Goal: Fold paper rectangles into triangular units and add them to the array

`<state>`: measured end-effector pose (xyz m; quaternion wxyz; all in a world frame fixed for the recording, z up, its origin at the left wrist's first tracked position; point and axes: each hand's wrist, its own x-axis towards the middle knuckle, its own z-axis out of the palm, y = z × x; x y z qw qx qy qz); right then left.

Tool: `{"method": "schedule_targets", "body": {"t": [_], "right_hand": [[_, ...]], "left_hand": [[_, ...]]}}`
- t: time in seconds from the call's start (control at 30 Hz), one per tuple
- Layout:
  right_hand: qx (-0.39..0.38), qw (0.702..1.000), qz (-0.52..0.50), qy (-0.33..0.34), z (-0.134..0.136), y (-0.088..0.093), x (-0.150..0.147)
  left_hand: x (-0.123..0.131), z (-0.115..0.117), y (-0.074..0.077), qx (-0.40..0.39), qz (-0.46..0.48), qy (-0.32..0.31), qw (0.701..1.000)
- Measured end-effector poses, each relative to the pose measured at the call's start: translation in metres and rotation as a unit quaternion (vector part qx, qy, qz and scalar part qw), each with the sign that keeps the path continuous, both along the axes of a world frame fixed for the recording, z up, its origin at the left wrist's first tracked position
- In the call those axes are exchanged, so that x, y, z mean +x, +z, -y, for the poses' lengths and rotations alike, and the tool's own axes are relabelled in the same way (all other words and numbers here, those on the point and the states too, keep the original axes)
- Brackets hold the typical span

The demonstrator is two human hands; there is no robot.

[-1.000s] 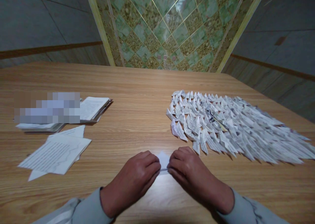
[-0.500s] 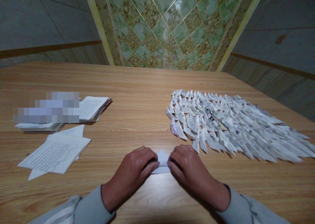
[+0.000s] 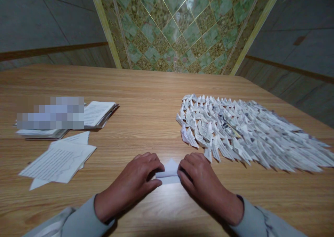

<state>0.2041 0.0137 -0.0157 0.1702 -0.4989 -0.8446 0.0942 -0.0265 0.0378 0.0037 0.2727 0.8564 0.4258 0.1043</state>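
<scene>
Left hand (image 3: 127,181): fingers (image 3: 147,158) closed on the folded white paper (image 3: 169,171), left end.
Right hand (image 3: 200,181): fingers (image 3: 193,157) closed on its right end.
2 o'clock from me: origami paper units (image 3: 242,132) massed on the wooden surface (image 3: 146,125).

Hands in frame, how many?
2. The left hand is at the left end of the folded white paper on the wooden table; the right hand is at its right end. No others visible.
</scene>
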Motion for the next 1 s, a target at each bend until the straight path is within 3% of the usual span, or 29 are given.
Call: {"method": "schedule_targets", "body": {"t": [0.3,0.5,0.63,1.0], "right_hand": [[-0.004,1.0,0.002,0.004,0.0,0.002,-0.001],[0.011,1.0,0.017,-0.004,0.001,0.001,-0.002],[0.03,0.999,0.033,-0.016,-0.001,-0.001,-0.005],[0.047,0.996,0.065,-0.028,-0.002,-0.006,-0.007]], "left_hand": [[-0.01,-0.004,0.002,-0.026,0.012,-0.001,1.0],[0.002,-0.001,-0.006,0.034,-0.018,0.043,0.998],[0.006,0.002,-0.012,0.074,-0.053,0.045,0.995],[0.009,0.005,-0.012,0.103,-0.093,0.043,0.989]]}}
